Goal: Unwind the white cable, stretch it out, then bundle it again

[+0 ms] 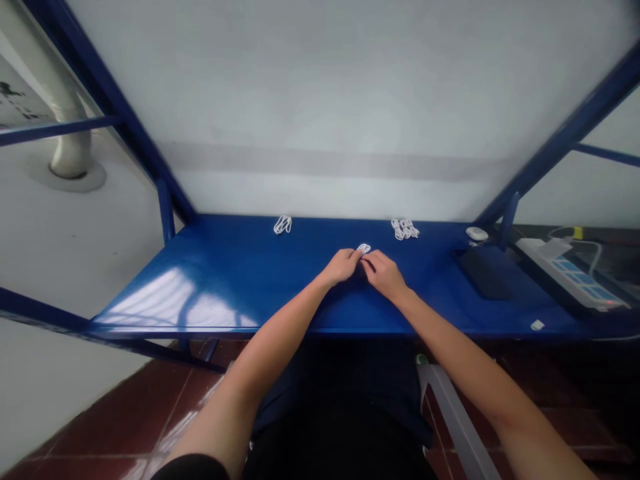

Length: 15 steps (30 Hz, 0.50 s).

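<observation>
A coiled white cable (364, 249) is held between my two hands above the blue table (240, 267). My left hand (343, 265) pinches the coil from its left side. From the right, the fingers of my right hand (383, 272) close on its lower end; part of the cable is hidden behind them. Near the table's back edge, left of my hands, lies another looped white cable (283, 225). Several bundled white cables (405, 229) lie side by side at the back, to the right of my hands.
To the right are a round white case (477, 234), a dark flat phone-like object (483, 273) and a small white piece (537, 325) near the front edge. A power strip (570, 273) lies beyond. Blue metal posts (167, 210) flank the table.
</observation>
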Available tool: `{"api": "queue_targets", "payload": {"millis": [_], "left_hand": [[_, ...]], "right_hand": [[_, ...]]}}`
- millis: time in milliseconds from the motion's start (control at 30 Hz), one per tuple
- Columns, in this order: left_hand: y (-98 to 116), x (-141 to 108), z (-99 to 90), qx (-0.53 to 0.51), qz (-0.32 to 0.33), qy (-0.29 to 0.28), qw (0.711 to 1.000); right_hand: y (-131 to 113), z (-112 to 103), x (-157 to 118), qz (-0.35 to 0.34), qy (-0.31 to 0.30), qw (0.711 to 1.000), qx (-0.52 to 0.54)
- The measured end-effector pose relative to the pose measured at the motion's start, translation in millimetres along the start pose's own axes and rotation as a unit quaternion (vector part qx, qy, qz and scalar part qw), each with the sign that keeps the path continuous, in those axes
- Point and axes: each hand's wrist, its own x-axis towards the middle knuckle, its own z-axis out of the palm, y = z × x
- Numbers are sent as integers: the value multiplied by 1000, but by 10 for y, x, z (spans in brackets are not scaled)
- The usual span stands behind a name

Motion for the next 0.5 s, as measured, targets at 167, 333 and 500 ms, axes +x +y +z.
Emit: {"api": "queue_targets", "payload": {"millis": [167,333,500], "left_hand": [[32,-15,-23,29,18,-6,999],[46,-50,-38,100,66,4,993],[28,-60,-26,98,111,0,989]], "right_hand": [[-4,-21,7,45,0,996,80],[-30,-35,41,230,-46,930,282],[-17,-53,104,380,-103,765,510]]}}
